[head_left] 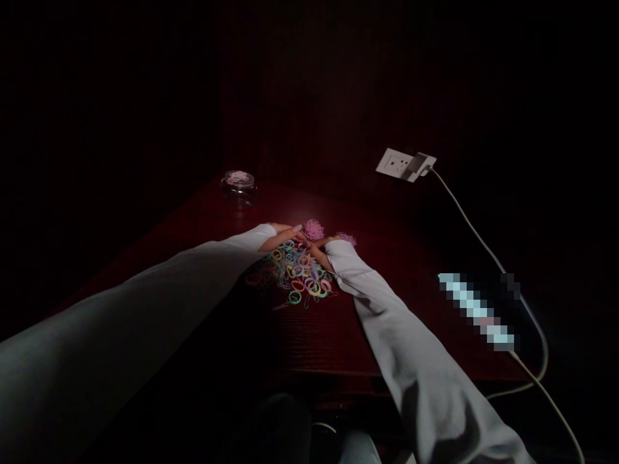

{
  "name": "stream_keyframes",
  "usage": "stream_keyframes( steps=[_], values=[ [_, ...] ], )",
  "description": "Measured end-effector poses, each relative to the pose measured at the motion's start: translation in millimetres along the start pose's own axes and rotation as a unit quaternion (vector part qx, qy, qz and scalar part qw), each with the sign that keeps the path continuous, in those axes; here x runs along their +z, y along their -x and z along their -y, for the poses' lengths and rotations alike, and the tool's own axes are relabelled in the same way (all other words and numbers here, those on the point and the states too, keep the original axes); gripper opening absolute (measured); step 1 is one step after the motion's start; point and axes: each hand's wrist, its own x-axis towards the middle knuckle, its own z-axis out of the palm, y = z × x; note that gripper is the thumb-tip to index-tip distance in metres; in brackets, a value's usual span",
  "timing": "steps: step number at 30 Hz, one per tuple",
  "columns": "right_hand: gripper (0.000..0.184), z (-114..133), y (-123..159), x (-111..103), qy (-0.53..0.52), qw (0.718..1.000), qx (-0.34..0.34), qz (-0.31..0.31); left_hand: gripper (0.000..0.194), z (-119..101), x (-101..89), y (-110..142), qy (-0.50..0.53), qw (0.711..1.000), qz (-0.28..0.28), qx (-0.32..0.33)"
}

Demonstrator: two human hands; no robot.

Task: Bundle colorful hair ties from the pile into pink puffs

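Observation:
My two hands meet over the far side of a loose pile of small coloured hair ties (296,269) on the dark red table. My left hand (285,236) comes in from the left, its fingers drawn together beside a pink bundle (313,229) of thin loops. From the right, my right hand (318,250) reaches in, its fingertips close to those of my left hand and bent inward. What either hand pinches is too small and dim to make out. A purple bundle (347,239) lies just beyond my right cuff, partly hidden by it.
A clear lidded jar (239,187) stands at the back left of the table (309,341). On the wall is a socket (396,164) with a charger plugged in. Its white cable (469,222) runs down past a blurred-out device (478,312) at the right. The surroundings are very dark.

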Motion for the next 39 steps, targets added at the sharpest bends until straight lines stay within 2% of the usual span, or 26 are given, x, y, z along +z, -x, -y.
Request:
stream_keyframes(
  steps=[3, 7, 10, 13, 15, 19, 22, 30, 35, 39],
  values=[
    [0.058, -0.4, -1.3, 2.9, -0.054, 0.999, -0.007, -0.001, 0.065, -0.6, -4.4, 1.2, -0.039, 0.998, 0.012, 0.038],
    [0.056, -4.6, -4.7, 2.0, -0.108, 0.994, -0.003, 0.018, 0.063, -4.6, -10.5, 9.9, -0.132, 0.984, 0.070, 0.099],
    [0.056, -7.3, -4.4, -3.5, -0.185, 0.982, 0.016, 0.031, 0.085, -9.3, -10.5, 17.1, -0.208, 0.966, 0.092, 0.122],
    [0.058, -8.1, -0.5, -10.3, -0.251, 0.968, 0.004, 0.008, 0.110, -14.8, -5.6, 22.1, -0.261, 0.954, 0.086, 0.119],
    [0.056, -7.6, 2.5, -13.6, -0.260, 0.966, 0.001, 0.001, 0.115, -18.0, -1.9, 23.7, -0.283, 0.949, 0.080, 0.114],
    [0.051, -5.2, 6.3, -15.9, -0.248, 0.969, 0.008, -0.001, 0.108, -20.3, 1.4, 22.8, -0.309, 0.942, 0.076, 0.109],
    [0.050, -4.4, 6.5, -16.7, -0.236, 0.972, 0.008, -0.003, 0.099, -19.2, 1.0, 20.4, -0.279, 0.949, 0.085, 0.116],
    [0.057, -6.6, 4.5, -20.4, -0.231, 0.972, -0.031, -0.009, 0.094, -18.6, -3.3, 18.7, -0.249, 0.956, 0.087, 0.127],
    [0.057, -3.9, 7.9, -22.3, -0.234, 0.971, -0.042, -0.010, 0.073, -20.1, -3.1, 19.7, -0.230, 0.960, 0.071, 0.146],
    [0.060, -1.8, 10.4, -25.1, -0.239, 0.970, -0.038, -0.003, 0.065, -19.6, -1.8, 19.2, -0.219, 0.963, 0.053, 0.147]
  ],
)
